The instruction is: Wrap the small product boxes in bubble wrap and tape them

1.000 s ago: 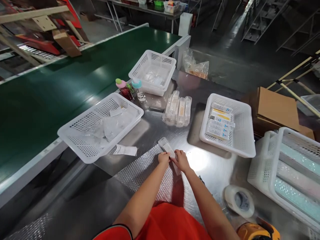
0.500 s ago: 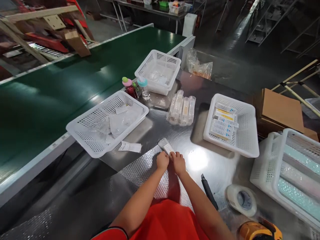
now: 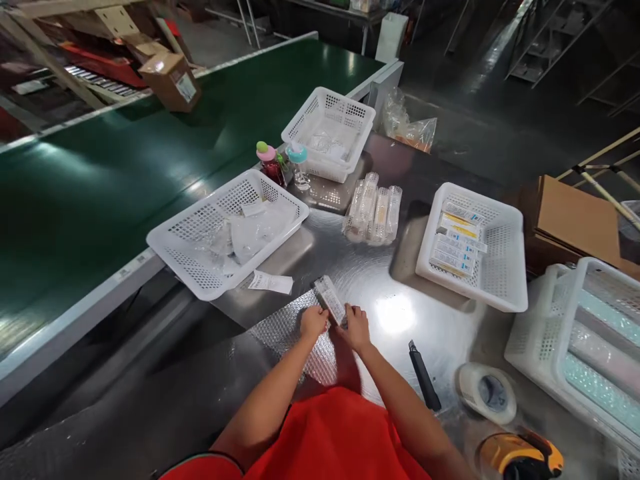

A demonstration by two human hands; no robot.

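Slim white carton (image 3: 330, 299): seemingly part-wrapped, pinched by right hand (image 3: 357, 327); left hand (image 3: 313, 323) curled, grip unclear | oblong clear bubble-wrapped packs (image 3: 380, 211), beyond carton: done | white-blue boxes (image 3: 453, 259), rightward: unwrapped

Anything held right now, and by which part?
Slim wrapped pack, by its near end: right hand on the right edge. Left hand at the left edge, grip unclear.

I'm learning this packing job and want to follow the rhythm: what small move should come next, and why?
I'd probably roll the slim packet over once into the bubble wrap, both hands guiding it. It lies at the sheet's edge with loose wrap spreading to the left, the left hand and right hand flank its lower end, and bubble-wrapped bundles lie nearby.
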